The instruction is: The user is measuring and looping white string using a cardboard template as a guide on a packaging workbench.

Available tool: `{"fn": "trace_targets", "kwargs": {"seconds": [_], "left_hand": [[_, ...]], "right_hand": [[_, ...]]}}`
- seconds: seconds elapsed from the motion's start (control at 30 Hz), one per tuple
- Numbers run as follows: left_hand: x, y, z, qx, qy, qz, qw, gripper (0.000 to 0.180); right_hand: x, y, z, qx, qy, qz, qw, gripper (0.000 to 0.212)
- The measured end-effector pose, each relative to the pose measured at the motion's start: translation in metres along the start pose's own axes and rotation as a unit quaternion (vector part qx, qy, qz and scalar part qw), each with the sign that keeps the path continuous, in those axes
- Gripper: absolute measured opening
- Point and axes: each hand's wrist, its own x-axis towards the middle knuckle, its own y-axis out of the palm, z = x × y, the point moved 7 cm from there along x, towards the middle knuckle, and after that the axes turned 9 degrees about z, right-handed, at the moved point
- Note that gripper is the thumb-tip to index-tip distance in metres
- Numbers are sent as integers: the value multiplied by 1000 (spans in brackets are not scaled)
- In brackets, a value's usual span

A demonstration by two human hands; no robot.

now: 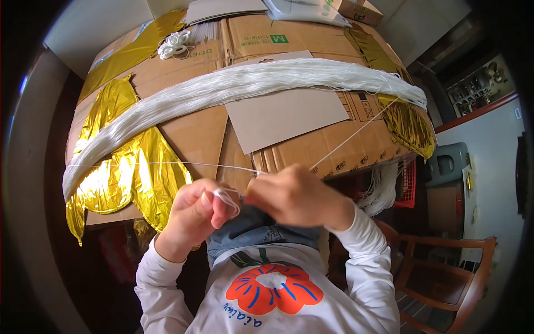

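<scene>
A long hank of white thread (233,83) lies in an arc across the cardboard. One taut strand runs from its left end to my hands, and another from near its right end to my right hand. My left hand (192,210) is closed, thumb against fingers, on a small loop of white thread (227,201). Close beside it, my right hand (300,196) is curled, back of the hand up, with the white strand (356,132) meeting it. Its fingertips are partly hidden and slightly blurred. Both hands are just off the cardboard's near edge, above my lap.
Under the hank lie flattened cardboard (189,136), a grey card (289,119) and shiny gold foil (128,172). Small white coils (174,45) sit at the far left. On the right are more white threads (384,192), a red basket (409,183) and a wooden chair (445,242).
</scene>
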Motion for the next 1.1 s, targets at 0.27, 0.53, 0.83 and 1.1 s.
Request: {"fn": "trace_targets", "kwargs": {"seconds": [0.27,0.53,0.83,1.1], "left_hand": [[-9,-12,3,313,-156,-158,923,20],[-3,17,8,294,-135,67,944,32],[-18,20,-19,-46,67,-27,996,33],[-24,29,-13,473,-109,12,874,42]], "right_hand": [[-6,0,38,-213,-24,26,977,22],[3,-21,-8,79,-92,20,992,24],[-13,37,17,91,-75,32,993,25],[-5,-19,54,-31,-120,54,991,28]]}}
